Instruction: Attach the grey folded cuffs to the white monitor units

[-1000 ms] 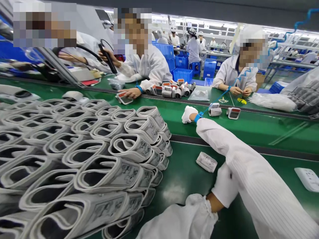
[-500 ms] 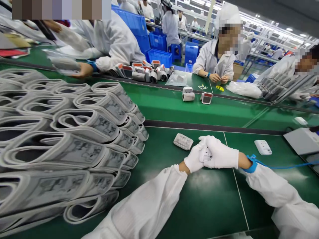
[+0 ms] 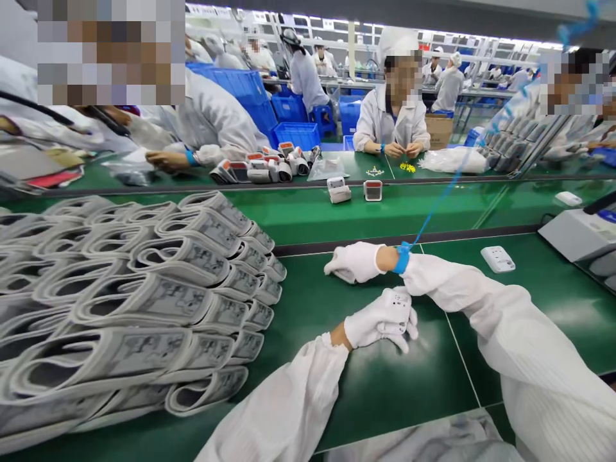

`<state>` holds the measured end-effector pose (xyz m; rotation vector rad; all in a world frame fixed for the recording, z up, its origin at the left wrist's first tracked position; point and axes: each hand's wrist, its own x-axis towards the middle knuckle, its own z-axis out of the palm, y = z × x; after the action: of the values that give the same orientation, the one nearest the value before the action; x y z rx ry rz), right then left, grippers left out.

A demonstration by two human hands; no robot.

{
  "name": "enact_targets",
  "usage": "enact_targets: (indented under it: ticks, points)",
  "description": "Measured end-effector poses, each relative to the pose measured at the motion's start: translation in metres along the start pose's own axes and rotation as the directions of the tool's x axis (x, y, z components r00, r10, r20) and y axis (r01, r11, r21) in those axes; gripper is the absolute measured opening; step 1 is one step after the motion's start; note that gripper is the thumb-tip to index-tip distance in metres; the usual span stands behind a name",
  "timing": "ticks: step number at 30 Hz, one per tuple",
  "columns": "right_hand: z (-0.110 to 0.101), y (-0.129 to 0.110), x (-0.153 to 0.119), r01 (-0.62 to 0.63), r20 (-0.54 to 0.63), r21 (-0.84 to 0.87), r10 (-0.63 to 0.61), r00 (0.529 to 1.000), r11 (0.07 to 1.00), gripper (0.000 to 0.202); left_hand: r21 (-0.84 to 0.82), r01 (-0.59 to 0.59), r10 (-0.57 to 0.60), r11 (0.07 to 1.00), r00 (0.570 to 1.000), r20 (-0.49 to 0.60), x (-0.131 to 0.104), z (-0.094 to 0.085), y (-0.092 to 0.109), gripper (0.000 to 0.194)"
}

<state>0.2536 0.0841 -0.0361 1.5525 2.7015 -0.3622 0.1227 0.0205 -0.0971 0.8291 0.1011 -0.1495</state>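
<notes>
My left hand (image 3: 378, 322), in a white glove, holds a small white device (image 3: 398, 309) with dark markings on its face. Beyond it, my right hand (image 3: 353, 262) reaches leftward, palm down, its fingers bent and pressed together. Whatever is under the right fingers is hidden; the small folded grey cuff seen there before no longer shows. A blue wrist strap (image 3: 403, 258) with a coiled cord is on my right wrist. To the right, another white device (image 3: 498, 259) lies on the green table (image 3: 385, 398).
Many rolled grey cuffs (image 3: 144, 298) are stacked at left. A green belt (image 3: 298, 215) crosses ahead, carrying a cuff unit (image 3: 339, 190) and another unit (image 3: 373, 190). Across it a person (image 3: 394, 122) handles small yellow parts. A grey machine (image 3: 570, 234) stands at right.
My hands have separated. The right went left to where the folded cuff lay; the left keeps the white device, now turned face up. The view has shifted and levelled.
</notes>
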Motion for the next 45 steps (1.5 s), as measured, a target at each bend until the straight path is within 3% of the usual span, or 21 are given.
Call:
enact_targets:
  ticks: [2, 3, 5, 7, 8, 10, 12, 15, 17, 20, 22, 24, 26, 29, 32, 35, 38, 42, 45]
  points:
    - [0.008, 0.016, -0.019, -0.115, -0.202, 0.239, 0.166, 0.965, 0.964, 0.064, -0.025, -0.039, 0.037, 0.999, 0.995, -0.095, -0.001, 0.000, 0.003, 0.069]
    - [0.013, 0.025, -0.034, -0.147, -0.318, 0.394, 0.284, 0.904, 0.907, 0.065, -0.044, -0.068, 0.061, 0.997, 0.987, -0.151, -0.001, -0.001, 0.005, 0.067]
    - [0.028, 0.039, -0.071, -0.091, -0.459, 0.684, 0.524, 0.718, 0.724, 0.063, -0.079, -0.135, 0.108, 0.988, 0.953, -0.282, 0.002, -0.004, 0.012, 0.060]
    - [0.051, 0.041, -0.105, 0.022, -0.471, 0.836, 0.697, 0.541, 0.548, 0.058, -0.086, -0.187, 0.136, 0.979, 0.903, -0.407, 0.009, -0.010, 0.019, 0.056]
    - [0.063, 0.038, -0.118, 0.059, -0.468, 0.862, 0.747, 0.472, 0.504, 0.054, -0.075, -0.202, 0.147, 0.977, 0.881, -0.450, 0.014, -0.013, 0.023, 0.056]
    - [0.086, 0.026, -0.136, 0.068, -0.490, 0.858, 0.773, 0.403, 0.508, 0.055, -0.036, -0.226, 0.180, 0.973, 0.853, -0.490, 0.029, -0.019, 0.030, 0.057]
    - [0.101, 0.013, -0.142, 0.049, -0.546, 0.808, 0.715, 0.437, 0.587, 0.063, 0.018, -0.247, 0.224, 0.969, 0.845, -0.486, 0.045, -0.024, 0.035, 0.056]
    - [0.105, 0.004, -0.146, -0.015, -0.656, 0.651, 0.573, 0.491, 0.759, 0.079, 0.085, -0.291, 0.295, 0.953, 0.829, -0.475, 0.066, -0.029, 0.039, 0.057]
    - [0.101, 0.003, -0.151, -0.122, -0.719, 0.527, 0.518, 0.463, 0.841, 0.088, 0.124, -0.275, 0.300, 0.954, 0.829, -0.472, 0.074, -0.030, 0.040, 0.063]
    - [0.092, 0.001, -0.163, -0.233, -0.720, 0.515, 0.564, 0.404, 0.825, 0.092, 0.285, -0.246, 0.355, 0.926, 0.826, -0.438, 0.077, -0.027, 0.038, 0.074]
    - [0.087, -0.003, -0.171, -0.247, -0.635, 0.614, 0.655, 0.409, 0.749, 0.099, 0.414, -0.275, 0.432, 0.868, 0.828, -0.357, 0.074, -0.024, 0.036, 0.084]
    - [0.082, -0.004, -0.181, -0.213, -0.484, 0.750, 0.739, 0.468, 0.626, 0.113, 0.479, -0.273, 0.439, 0.834, 0.855, -0.276, 0.071, -0.022, 0.036, 0.096]
    - [0.080, -0.001, -0.189, -0.090, -0.329, 0.893, 0.775, 0.539, 0.442, 0.115, 0.476, -0.242, 0.392, 0.845, 0.886, -0.246, 0.068, -0.019, 0.038, 0.101]
    - [0.079, 0.008, -0.197, 0.180, -0.225, 0.973, 0.767, 0.601, 0.144, 0.099, 0.426, -0.206, 0.341, 0.881, 0.901, -0.268, 0.065, -0.017, 0.043, 0.084]
    - [0.081, 0.015, -0.200, 0.349, -0.245, 0.937, 0.764, 0.597, 0.028, 0.096, 0.354, -0.232, 0.348, 0.906, 0.885, -0.311, 0.062, -0.016, 0.047, 0.066]
    - [0.083, 0.017, -0.199, 0.375, -0.293, 0.924, 0.779, 0.554, 0.081, 0.097, 0.266, -0.248, 0.339, 0.932, 0.858, -0.387, 0.060, -0.015, 0.047, 0.068]
    - [0.085, 0.015, -0.199, 0.307, -0.348, 0.929, 0.776, 0.527, 0.208, 0.094, 0.198, -0.207, 0.278, 0.958, 0.841, -0.464, 0.060, -0.014, 0.045, 0.071]
    - [0.084, 0.011, -0.199, 0.198, -0.464, 0.883, 0.731, 0.501, 0.425, 0.086, 0.129, -0.144, 0.184, 0.981, 0.905, -0.385, 0.063, -0.013, 0.041, 0.079]
    - [0.084, 0.008, -0.199, 0.099, -0.509, 0.831, 0.677, 0.531, 0.547, 0.086, 0.163, -0.111, 0.152, 0.980, 0.951, -0.268, 0.064, -0.012, 0.038, 0.085]
